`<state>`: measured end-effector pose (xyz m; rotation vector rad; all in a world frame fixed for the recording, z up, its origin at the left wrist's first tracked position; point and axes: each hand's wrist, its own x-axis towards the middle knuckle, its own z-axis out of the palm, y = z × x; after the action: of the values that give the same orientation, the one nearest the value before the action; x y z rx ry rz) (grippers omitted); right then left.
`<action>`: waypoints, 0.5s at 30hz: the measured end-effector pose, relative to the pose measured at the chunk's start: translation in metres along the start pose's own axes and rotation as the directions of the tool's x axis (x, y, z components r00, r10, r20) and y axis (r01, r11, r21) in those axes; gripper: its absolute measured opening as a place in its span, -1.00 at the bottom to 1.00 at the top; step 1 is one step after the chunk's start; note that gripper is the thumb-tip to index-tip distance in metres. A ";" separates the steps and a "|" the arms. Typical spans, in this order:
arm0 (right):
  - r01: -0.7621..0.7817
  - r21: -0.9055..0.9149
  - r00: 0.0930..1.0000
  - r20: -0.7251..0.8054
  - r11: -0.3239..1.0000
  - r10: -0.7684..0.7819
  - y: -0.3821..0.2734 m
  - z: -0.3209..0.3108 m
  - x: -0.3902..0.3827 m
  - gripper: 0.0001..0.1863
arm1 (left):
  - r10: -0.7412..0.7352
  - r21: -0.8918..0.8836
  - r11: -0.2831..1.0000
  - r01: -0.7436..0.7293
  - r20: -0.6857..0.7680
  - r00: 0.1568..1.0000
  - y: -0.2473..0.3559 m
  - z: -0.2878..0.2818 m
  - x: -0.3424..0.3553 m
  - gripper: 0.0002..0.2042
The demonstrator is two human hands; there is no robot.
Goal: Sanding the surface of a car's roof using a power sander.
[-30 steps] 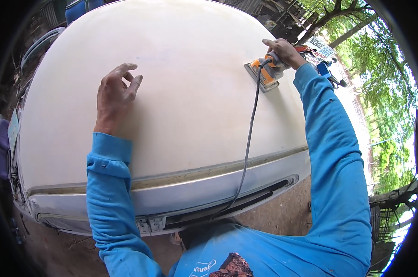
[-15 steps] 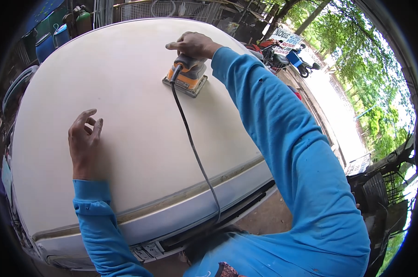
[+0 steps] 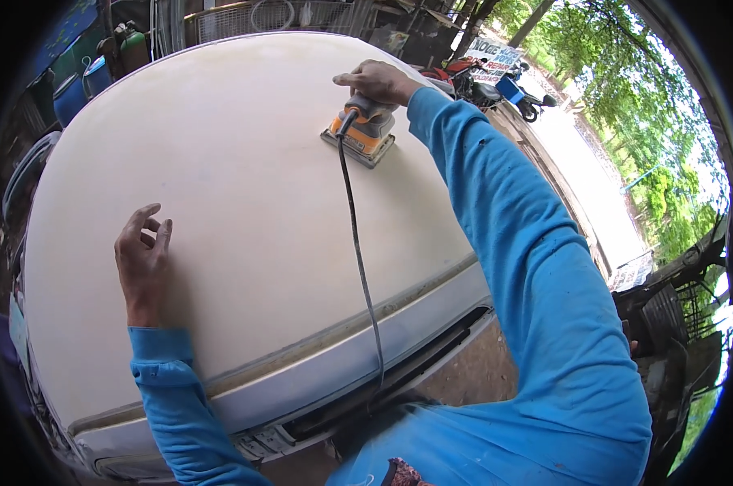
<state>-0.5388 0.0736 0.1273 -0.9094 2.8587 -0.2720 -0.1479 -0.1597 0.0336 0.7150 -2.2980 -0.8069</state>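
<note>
My right hand (image 3: 376, 82) is closed over the top of an orange and grey sheet sander (image 3: 361, 134), whose square base lies against a broad, pale vehicle panel (image 3: 245, 121). The index finger and thumb are partly out to the side of the sander's head. From the sander a dark power cord (image 3: 358, 243) runs toward me over the panel's near edge. My left hand (image 3: 143, 253) is at the panel's left part, fingers bent and apart, with nothing in it. Whether its palm touches the surface I cannot tell.
A grooved strip (image 3: 301, 348) runs along the panel's near edge, above a dark gap. Blue barrels (image 3: 70, 101) stand at the far left, with wire mesh (image 3: 220, 26) behind. Motorcycles (image 3: 484, 93) and a sign (image 3: 489, 61) are at the far right.
My right hand has moved the sander to the right across the panel, and the cord has shifted with it. My left hand stays in nearly the same place, its fingers still bent.
</note>
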 end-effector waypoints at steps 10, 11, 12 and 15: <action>0.189 -0.021 0.982 -0.003 0.982 -0.190 0.052 -0.011 -0.015 -0.49 | 0.034 -0.019 0.999 -0.035 -0.020 0.999 -0.003 -0.001 0.000 -0.70; 0.106 0.091 0.994 -0.042 0.990 -0.102 0.053 -0.010 -0.012 -0.31 | 0.035 -0.031 0.999 -0.036 -0.018 0.999 -0.001 -0.002 0.000 -0.70; 0.152 0.108 0.988 -0.034 0.982 -0.149 0.054 -0.009 -0.009 -0.31 | 0.043 -0.013 0.999 -0.044 -0.037 0.998 -0.001 -0.001 0.000 -0.70; 0.116 0.106 0.993 -0.029 0.988 -0.113 0.050 -0.008 0.004 -0.28 | 0.039 -0.023 0.999 -0.040 -0.041 0.998 -0.005 0.002 0.002 -0.68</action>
<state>-0.5712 0.1127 0.1248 -1.0574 2.7850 -0.4468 -0.1487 -0.1631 0.0299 0.6672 -2.2559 -0.7929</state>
